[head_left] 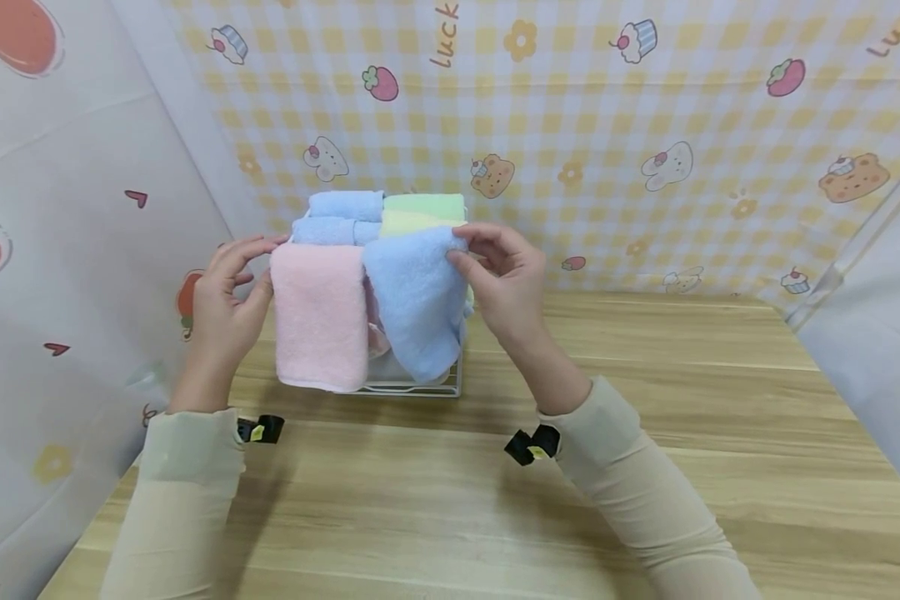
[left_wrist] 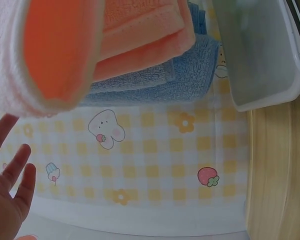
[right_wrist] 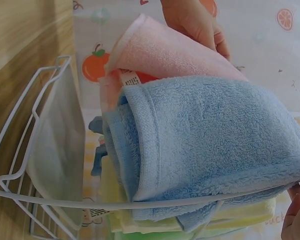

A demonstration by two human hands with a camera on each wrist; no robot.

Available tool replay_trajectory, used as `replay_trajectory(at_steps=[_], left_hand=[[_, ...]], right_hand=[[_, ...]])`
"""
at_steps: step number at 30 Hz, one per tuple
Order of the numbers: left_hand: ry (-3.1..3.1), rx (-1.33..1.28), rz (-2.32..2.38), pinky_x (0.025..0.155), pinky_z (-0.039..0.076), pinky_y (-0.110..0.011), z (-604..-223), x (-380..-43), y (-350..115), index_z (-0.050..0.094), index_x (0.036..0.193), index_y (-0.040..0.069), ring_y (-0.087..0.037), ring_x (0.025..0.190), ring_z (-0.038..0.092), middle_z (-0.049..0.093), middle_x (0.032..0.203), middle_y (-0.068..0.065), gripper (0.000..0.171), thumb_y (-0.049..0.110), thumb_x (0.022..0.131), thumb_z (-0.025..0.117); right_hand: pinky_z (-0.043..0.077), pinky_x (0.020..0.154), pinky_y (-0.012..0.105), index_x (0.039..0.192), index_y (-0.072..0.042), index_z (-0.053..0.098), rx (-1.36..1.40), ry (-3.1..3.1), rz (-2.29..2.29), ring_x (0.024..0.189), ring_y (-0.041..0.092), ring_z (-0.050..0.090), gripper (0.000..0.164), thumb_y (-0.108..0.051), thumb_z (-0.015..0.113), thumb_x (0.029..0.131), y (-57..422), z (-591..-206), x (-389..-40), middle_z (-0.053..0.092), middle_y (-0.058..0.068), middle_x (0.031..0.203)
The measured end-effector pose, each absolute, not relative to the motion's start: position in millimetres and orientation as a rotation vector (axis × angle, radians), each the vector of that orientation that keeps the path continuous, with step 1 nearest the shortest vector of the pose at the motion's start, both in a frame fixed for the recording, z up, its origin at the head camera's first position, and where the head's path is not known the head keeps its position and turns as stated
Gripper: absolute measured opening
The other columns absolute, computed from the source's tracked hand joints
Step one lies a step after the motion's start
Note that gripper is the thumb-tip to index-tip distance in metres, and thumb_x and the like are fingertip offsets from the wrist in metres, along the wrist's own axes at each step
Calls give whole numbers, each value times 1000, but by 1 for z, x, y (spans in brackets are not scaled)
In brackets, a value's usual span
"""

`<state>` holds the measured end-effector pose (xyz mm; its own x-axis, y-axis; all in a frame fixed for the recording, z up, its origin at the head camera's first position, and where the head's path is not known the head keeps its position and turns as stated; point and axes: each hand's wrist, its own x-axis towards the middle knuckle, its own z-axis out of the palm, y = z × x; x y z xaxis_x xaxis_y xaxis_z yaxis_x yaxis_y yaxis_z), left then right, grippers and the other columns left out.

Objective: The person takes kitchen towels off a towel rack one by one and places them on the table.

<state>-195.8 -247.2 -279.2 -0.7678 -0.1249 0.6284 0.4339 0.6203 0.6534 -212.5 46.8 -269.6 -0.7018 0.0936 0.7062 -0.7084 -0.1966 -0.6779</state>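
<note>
A pink towel [head_left: 320, 321] drapes down the front left of a white wire rack [head_left: 420, 390]. My left hand [head_left: 228, 296] pinches its upper left corner with thumb and index finger; in the left wrist view the other fingers of that hand [left_wrist: 12, 185] are spread below the towel. Beside it a light blue towel [head_left: 420, 300] hangs at a slant over the front right. My right hand [head_left: 506, 279] pinches its upper right corner between thumb and fingers. The blue towel's folded layers [right_wrist: 205, 145] show in the right wrist view, beneath them yellow cloth [right_wrist: 240, 217].
Behind lie folded blue towels [head_left: 337, 231], a green towel [head_left: 427, 205] and a yellow one [head_left: 401, 222]. A whitish plastic tray [right_wrist: 60, 155] sits low in the rack. The rack stands on a wooden table [head_left: 390, 517] against a checked backdrop [head_left: 570, 125], with a white printed sheet [head_left: 82, 250] at left.
</note>
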Motion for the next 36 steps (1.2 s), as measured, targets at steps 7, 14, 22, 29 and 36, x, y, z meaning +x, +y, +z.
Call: replay_trajectory(at_steps=[7,14,22,29,36], left_hand=[[-2202,-229,-1102,92,40,-25,-281,-198,-247,69,122,11,-2,125,48,66,129,0,26,14,97,63],[-2222,-203,-1102,95,41,-28,-283,-196,-247,68,124,13,-6,127,48,65,132,1,28,20,98,62],[-2186,-192,-1098,93,41,-23,-283,-197,-247,70,123,13,-4,125,49,66,126,7,27,19,97,63],[-2166,-181,-1111,94,43,-25,-285,-197,-246,70,122,13,-2,123,49,66,123,13,27,18,96,64],[-2156,-184,-1122,93,43,-24,-284,-197,-244,71,122,15,1,121,48,66,122,14,27,19,96,65]], right_hand=[[54,68,17,100,19,61,703,-1538,1938,86,3,70,22,17,70,79,52,-268,-213,70,-16,92],[55,75,19,94,0,71,609,-1434,2032,83,8,69,22,17,70,79,64,-259,-213,71,-7,90],[57,80,25,91,-13,74,517,-1316,2021,83,13,71,32,16,70,79,85,-242,-212,68,1,89],[58,84,27,91,-13,75,453,-1285,2005,84,16,71,30,15,71,80,99,-239,-211,68,4,91],[58,76,24,91,-9,74,428,-1208,1978,83,17,70,28,16,71,79,115,-239,-211,67,5,88]])
